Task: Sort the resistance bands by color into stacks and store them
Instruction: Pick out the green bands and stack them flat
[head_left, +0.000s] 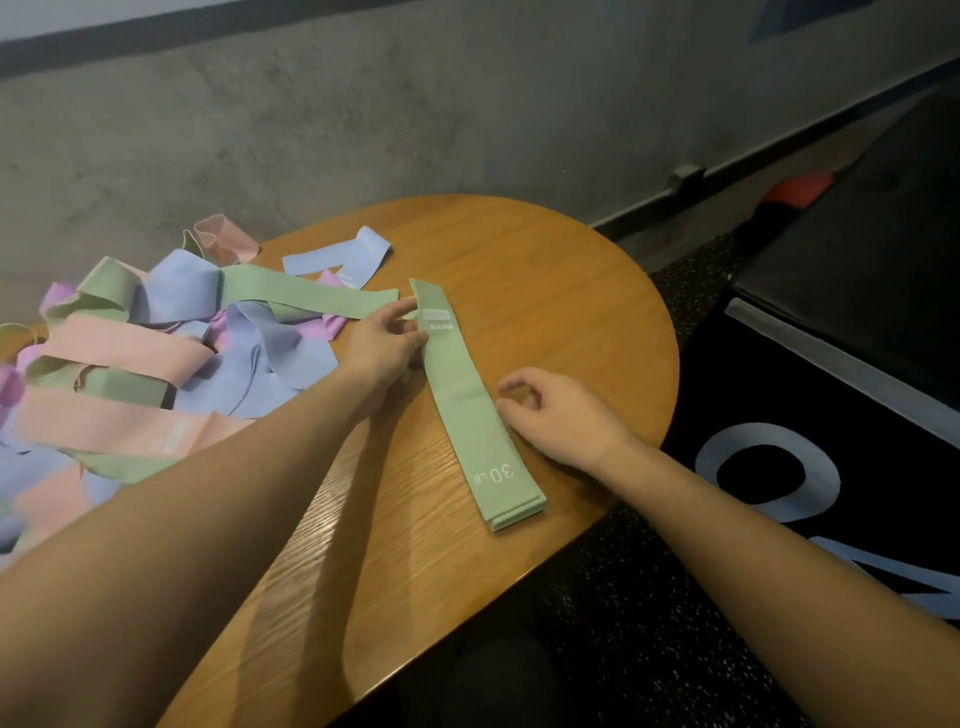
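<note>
1. Green bands (470, 410) sit flat in a neat stack on the round wooden table (571, 291), running from the middle toward the near edge, "30 LB" printed on the top one.
2. Left hand (382, 345) touches the stack's far end, thumb and fingertips at its left edge; can't tell if it's really pinching.
3. Right hand (553, 415) rests beside the stack's right edge, fingers loosely curled, holding nothing.
4. Unsorted pile (156, 353) of pink, blue, purple and green bands sprawls on the left.

matt stretchy cloth bands (470, 400) on a smooth grained wooden table (561, 291), rough concrete wall (363, 114)
</note>
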